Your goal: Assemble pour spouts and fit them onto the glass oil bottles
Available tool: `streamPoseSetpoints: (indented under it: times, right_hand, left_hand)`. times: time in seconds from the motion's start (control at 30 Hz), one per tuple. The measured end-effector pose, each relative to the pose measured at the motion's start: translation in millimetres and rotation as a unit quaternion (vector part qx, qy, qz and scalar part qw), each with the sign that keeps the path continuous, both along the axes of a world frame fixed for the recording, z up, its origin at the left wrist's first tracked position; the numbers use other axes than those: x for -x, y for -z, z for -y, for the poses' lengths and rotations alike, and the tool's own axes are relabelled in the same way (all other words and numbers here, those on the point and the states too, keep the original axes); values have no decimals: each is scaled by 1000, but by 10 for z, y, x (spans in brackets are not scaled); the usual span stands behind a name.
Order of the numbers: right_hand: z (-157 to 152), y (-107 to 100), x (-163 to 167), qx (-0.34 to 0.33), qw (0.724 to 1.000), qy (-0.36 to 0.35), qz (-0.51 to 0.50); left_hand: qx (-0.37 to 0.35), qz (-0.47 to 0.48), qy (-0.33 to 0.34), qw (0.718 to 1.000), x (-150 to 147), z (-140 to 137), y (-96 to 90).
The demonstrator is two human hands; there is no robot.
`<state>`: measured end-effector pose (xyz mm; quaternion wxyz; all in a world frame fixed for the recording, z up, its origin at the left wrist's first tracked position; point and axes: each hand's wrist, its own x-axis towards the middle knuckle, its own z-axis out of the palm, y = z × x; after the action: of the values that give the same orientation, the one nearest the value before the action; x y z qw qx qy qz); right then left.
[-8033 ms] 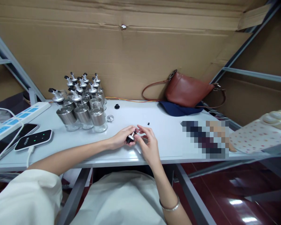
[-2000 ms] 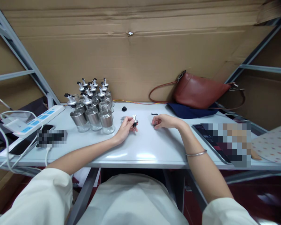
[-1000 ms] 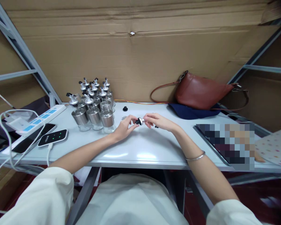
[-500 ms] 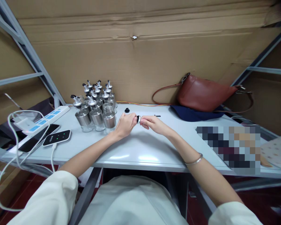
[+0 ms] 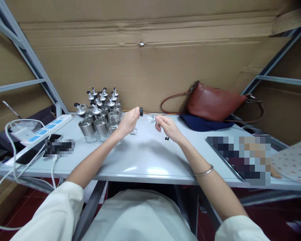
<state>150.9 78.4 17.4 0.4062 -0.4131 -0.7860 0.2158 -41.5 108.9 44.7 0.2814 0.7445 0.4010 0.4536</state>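
Pinched in my left hand (image 5: 129,121) is a black stopper-like piece (image 5: 140,111), raised over the table. My right hand (image 5: 167,127) grips a silver pour spout (image 5: 152,118), blurred by motion, a little to the right of the stopper; the two pieces are apart. Beneath my left hand lies a small pale round part (image 5: 133,131), partly hidden. Small black pieces (image 5: 167,138) rest below my right hand. Beside my left wrist stands a glass bottle with a steel band (image 5: 113,124) and no spout on it.
Several steel-banded bottles with spouts (image 5: 101,125) crowd the left of the table. Further left are a power strip (image 5: 48,129), a phone (image 5: 30,154) and white cables. A brown handbag (image 5: 215,102) lies on dark blue cloth (image 5: 203,124) at back right. A blurred-out flat object sits front right.
My hands have come apart and moved away from me. The black stopper, on the table before, appears in my left hand. A silver spout now shows in my right hand.
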Motion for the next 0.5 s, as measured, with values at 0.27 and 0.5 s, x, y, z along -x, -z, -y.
streamPoseSetpoints:
  times: [0.27, 0.5]
  right_hand:
    - [-22, 52, -48, 177, 964, -70, -187]
    - [-43, 56, -96, 214, 950, -54, -223]
  left_hand:
    - [-78, -375, -99, 918, -149, -405, 49]
    - [6, -390, -139, 910, -518, -711, 301]
